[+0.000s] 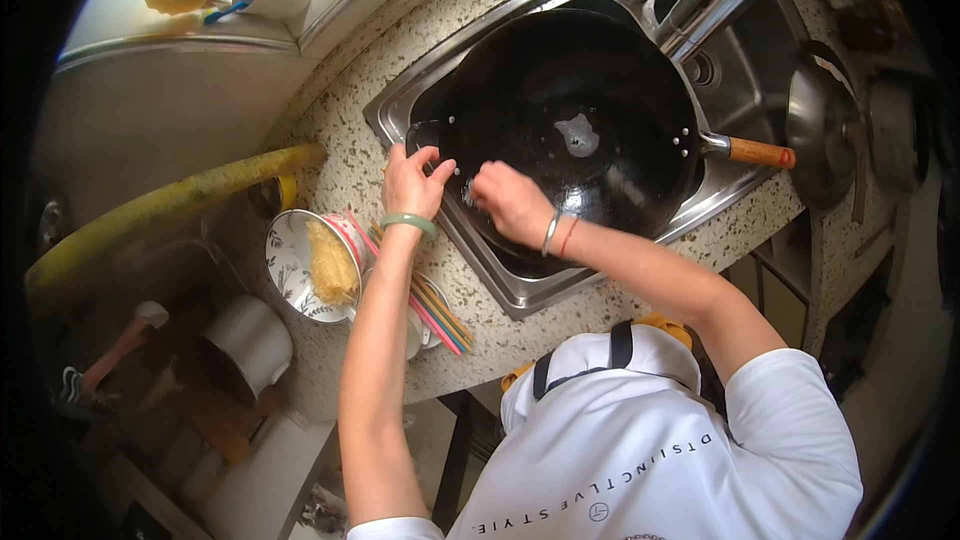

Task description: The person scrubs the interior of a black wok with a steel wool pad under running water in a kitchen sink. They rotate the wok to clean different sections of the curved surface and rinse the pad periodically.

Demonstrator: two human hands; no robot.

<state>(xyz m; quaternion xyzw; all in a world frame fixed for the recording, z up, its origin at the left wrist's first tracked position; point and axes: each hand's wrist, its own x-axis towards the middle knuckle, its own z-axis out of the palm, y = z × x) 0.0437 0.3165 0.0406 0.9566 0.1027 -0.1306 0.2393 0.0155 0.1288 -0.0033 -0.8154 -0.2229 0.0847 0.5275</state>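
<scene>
A large black wok [620, 70] lies in the left basin of a steel sink, its wooden handle [760, 152] pointing right. A small pool of water [577, 136] sits at its bottom. My left hand [413, 185], with a green bangle at the wrist, grips the wok's left rim beside the rivets, thumb and forefinger curved over the edge. Close by, my right hand [515, 202] is closed just inside the near-left wall of the wok. Something small and shiny shows at its fingertips, too indistinct to name. A silver bracelet and red string circle that wrist.
A chrome faucet [725, 5] reaches over the sink's far side. Left of my left forearm stand a patterned enamel mug [290, 265] with a yellowish sponge [332, 265] and several coloured chopsticks [440, 315]. A pot lid [820, 130] is right of the wok handle.
</scene>
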